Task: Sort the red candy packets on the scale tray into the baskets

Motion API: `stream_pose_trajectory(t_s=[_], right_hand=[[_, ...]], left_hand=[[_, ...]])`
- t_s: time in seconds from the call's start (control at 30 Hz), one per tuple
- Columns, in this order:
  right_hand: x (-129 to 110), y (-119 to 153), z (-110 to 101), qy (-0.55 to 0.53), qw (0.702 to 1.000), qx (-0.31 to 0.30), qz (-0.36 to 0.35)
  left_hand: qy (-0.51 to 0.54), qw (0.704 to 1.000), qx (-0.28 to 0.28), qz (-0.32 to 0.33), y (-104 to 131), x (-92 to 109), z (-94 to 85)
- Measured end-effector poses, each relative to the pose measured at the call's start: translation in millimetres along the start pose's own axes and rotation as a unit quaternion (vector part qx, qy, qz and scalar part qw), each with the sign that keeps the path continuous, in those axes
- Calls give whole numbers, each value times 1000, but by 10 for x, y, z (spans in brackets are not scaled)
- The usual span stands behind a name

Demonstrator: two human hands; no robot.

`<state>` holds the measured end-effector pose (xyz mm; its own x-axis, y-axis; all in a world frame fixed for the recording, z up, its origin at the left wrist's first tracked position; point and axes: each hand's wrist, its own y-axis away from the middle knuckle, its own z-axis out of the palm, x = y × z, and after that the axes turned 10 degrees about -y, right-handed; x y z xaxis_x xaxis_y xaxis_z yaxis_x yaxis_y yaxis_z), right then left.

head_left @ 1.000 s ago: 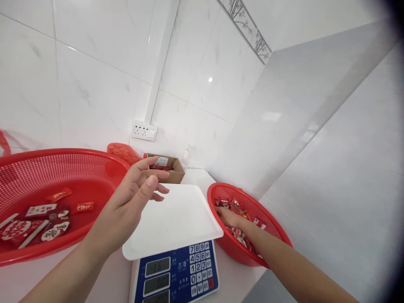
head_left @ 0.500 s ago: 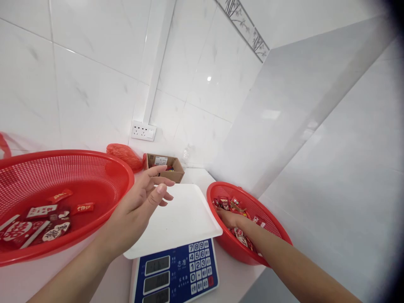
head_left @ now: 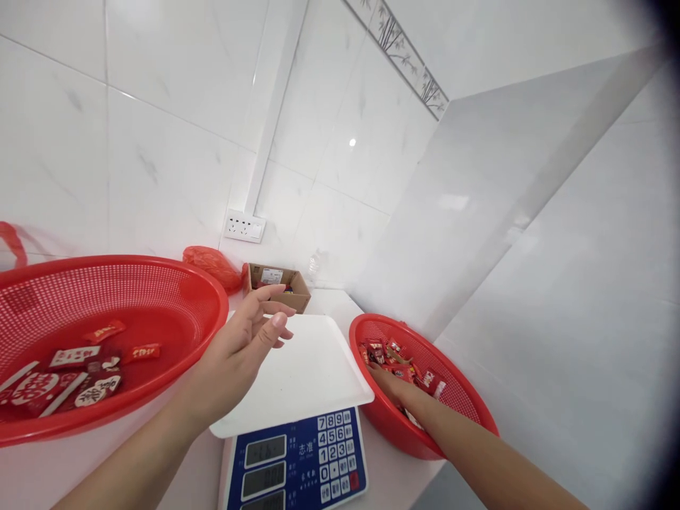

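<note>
My left hand [head_left: 236, 350] hovers over the left side of the scale's white pan [head_left: 313, 375], its fingers loosely curved and apart, holding nothing. Beneath the pan, the blue keypad panel [head_left: 305, 457] of the electronic scale faces me. My right hand [head_left: 390, 382] reaches down into the smaller red basket [head_left: 467, 393], among red-wrapped snack packets [head_left: 429, 382]. Its fingertips are hidden there, so I cannot see whether it grips any. To the left, a larger red basket [head_left: 159, 283] holds several red and white packets [head_left: 100, 389].
Behind the scale stand an open cardboard box [head_left: 297, 301] with small items inside, a red plastic bag [head_left: 212, 268] and a clear bottle [head_left: 314, 265]. A wall socket [head_left: 244, 225] sits above them. White tiled wall and a grey panel [head_left: 478, 184] close off the back and right.
My right hand has shifted slightly within the small basket, and the packets around it lie differently. My left hand keeps nearly the same pose. The whole view has tilted a little.
</note>
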<state>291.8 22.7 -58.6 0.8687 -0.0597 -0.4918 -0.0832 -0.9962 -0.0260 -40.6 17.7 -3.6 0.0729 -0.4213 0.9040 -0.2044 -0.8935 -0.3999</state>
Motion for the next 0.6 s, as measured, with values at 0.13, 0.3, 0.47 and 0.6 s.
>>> stream_pose_trajectory(t_s=[0.13, 0.3, 0.47, 0.6], right_hand=[[-7, 33, 55, 7, 999, -32, 29], [140, -117, 45, 44, 996, -65, 49], [264, -257, -207, 81, 994, -31, 61], [76, -254, -475, 72, 995, 51, 49]], left_hand=[[5, 1000, 14, 6, -22, 21, -14], [25, 998, 48, 12, -63, 24, -74], [40, 997, 62, 8, -108, -3, -119], [30, 999, 27, -31, -133, -33, -77]])
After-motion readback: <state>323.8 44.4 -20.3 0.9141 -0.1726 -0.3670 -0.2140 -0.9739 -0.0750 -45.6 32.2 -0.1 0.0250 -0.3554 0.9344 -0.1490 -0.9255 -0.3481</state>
